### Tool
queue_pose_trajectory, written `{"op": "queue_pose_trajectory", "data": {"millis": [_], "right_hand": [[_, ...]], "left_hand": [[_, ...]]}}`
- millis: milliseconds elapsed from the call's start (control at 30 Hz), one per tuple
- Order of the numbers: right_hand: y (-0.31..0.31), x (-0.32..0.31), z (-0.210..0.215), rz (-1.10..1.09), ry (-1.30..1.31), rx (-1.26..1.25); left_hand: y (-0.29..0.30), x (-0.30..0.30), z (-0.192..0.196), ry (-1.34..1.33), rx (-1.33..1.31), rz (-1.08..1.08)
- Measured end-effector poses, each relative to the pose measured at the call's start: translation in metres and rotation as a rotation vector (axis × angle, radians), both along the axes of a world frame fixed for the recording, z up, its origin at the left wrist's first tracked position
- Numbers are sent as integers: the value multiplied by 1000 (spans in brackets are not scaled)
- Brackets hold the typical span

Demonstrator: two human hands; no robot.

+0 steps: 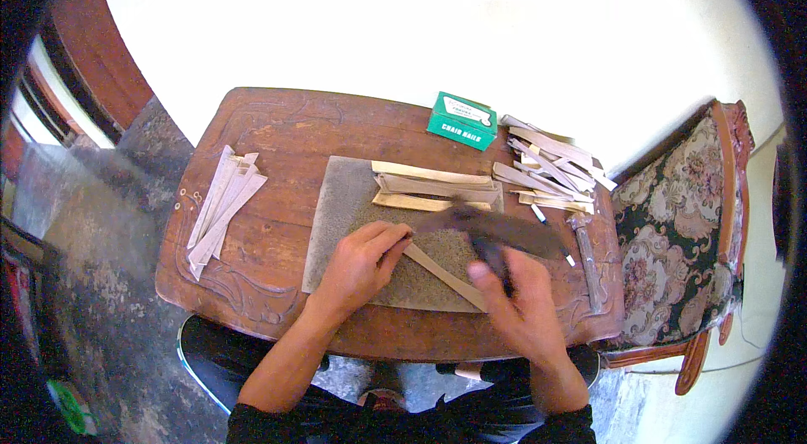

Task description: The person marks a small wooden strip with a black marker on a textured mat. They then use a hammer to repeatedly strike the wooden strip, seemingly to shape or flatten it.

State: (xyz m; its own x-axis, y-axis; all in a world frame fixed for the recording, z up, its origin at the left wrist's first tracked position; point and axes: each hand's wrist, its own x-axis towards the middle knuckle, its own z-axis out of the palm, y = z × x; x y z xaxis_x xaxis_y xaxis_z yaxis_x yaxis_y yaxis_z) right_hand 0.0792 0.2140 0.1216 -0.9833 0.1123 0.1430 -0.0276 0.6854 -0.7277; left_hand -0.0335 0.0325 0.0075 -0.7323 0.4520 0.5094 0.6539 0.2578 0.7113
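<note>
- Pinching the upper-left end of a thin tan strip (pixel 445 276) between thumb and fingertips of the left hand (pixel 361 263), narrowly, with no gap showing.
- Wrapping the right hand (pixel 523 293) around the black handle (pixel 492 262) of a dark tool (pixel 521 230), too blurred for telling its kind or edge.
- Slanting the strip across the grey mat (pixel 340 221) toward the right hand, with contact at that lower end impossible to tell.
- Guarding the left fingertips, probably best by pinching well away from the tool's nearer end.
- Steadying the strip against the mat, likely giving better control than holding it loosely.
- Sparing the row of strips (pixel 433 183) at the mat's far edge, just beside the tool.
- Leaving elbow room on the table (pixel 277 129) between the fanned strips (pixel 225 209) at left and the heaped strips (pixel 555 162) at right, near the green box (pixel 462 120).
</note>
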Motion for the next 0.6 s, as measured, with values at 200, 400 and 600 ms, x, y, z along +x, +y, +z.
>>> {"op": "queue_pose_trajectory", "data": {"millis": [200,400,600], "right_hand": [[-4,-4,4,-37,0,-32],[-11,5,18,-135,-45,-83],[-5,-6,8,-40,54,15]], "left_hand": [[-2,0,-1,-5,-13,-1],[-2,-1,-4,-3,7,-6],[-3,1,-2,-69,-32,5]]}}
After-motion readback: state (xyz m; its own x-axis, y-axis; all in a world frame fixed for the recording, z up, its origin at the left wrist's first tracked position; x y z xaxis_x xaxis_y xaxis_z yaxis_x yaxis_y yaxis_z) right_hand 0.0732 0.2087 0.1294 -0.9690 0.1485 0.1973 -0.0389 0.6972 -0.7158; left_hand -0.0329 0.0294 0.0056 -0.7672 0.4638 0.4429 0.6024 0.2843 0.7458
